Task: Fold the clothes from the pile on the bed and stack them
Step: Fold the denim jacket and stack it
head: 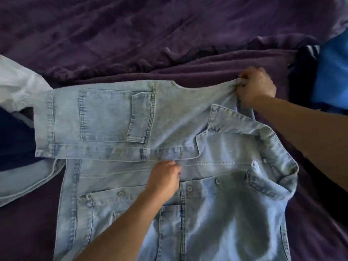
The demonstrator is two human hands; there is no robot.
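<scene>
A light blue denim jacket point(116, 117) lies spread on the purple bed cover, collar to the right, buttons and chest pockets facing up. One front panel is turned back over the far side, showing its inner pocket. My right hand point(254, 87) pinches a bunch of denim at the jacket's far right shoulder edge. My left hand point(165, 178) is at the middle of the jacket, fingers curled on the front placket seam; the fingertips are hidden under the fold.
A purple bed cover point(169, 34), heavily wrinkled, fills the far half. A white garment point(17, 81) and dark navy cloth point(13, 140) lie at the left. A bright blue garment point(333, 76) over dark striped fabric point(305, 59) sits at the right edge.
</scene>
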